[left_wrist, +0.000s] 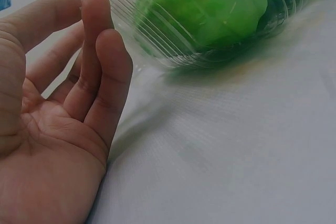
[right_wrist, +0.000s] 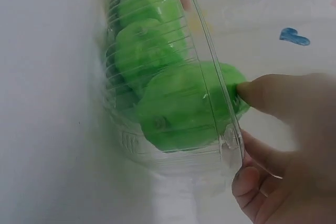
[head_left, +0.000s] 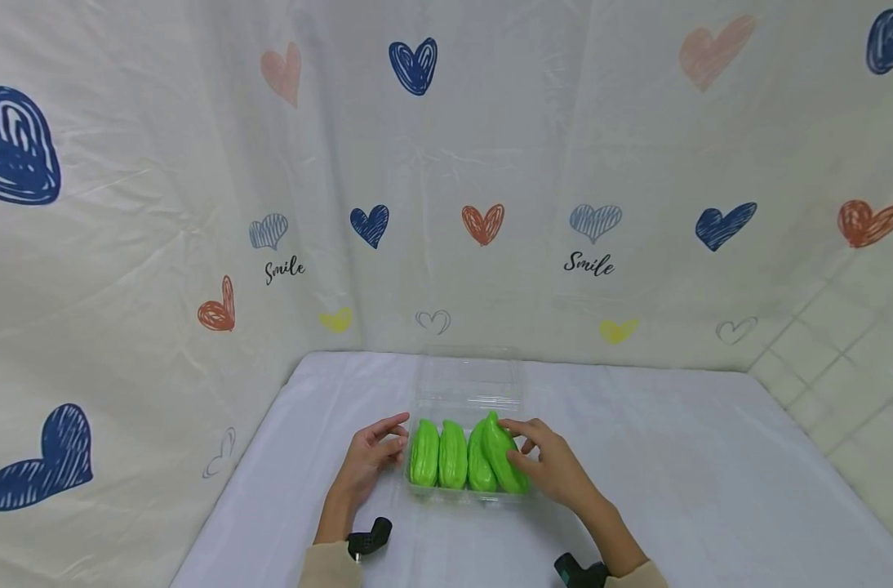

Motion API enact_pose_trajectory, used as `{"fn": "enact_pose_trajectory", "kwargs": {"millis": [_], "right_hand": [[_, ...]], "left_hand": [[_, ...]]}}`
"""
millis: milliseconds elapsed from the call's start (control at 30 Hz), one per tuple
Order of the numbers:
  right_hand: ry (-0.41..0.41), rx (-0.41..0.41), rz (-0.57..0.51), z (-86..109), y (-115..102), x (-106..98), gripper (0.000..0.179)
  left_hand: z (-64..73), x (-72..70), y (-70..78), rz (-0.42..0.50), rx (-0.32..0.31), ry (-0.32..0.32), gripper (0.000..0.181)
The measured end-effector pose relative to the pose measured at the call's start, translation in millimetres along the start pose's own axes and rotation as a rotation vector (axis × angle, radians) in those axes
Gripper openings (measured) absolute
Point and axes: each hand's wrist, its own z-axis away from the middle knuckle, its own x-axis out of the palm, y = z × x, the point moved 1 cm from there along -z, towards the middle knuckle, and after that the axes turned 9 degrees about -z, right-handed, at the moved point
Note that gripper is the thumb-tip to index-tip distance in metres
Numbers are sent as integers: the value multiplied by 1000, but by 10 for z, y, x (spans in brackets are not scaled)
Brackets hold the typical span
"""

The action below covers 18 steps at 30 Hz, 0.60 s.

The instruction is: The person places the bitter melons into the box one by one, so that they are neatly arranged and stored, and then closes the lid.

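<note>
A clear plastic clamshell box (head_left: 446, 495) holds several bright green, ridged pepper-like vegetables (head_left: 424, 454) in a row. The rightmost green pepper-like vegetable (head_left: 499, 453) tilts and overlaps its neighbour. Against that one's right side lie the thumb and index finger of my right hand (head_left: 560, 469), the thumb tip on its surface in the right wrist view. The other fingers bend outside the box rim. At the box's left wall my left hand (head_left: 369, 459) is loosely bent, fingertips right at the clear plastic, with nothing in its grasp.
The box's clear lid (head_left: 468, 382) stands folded back behind the vegetables. A white cloth covers the table (head_left: 674, 474). Behind it hangs a pale curtain (head_left: 527, 147) printed with hearts. Each wrist wears a small black device (head_left: 369, 536).
</note>
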Motion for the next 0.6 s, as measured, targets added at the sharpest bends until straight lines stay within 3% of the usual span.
{"fn": "enact_pose_trajectory", "kwargs": {"millis": [267, 600], "right_hand": [[8, 52, 101, -18, 50, 23, 52], [41, 75, 63, -8, 188, 15, 34]], "left_hand": [[-2, 0, -2, 2, -2, -5, 58], [-1, 6, 2, 1, -6, 3, 58]]}}
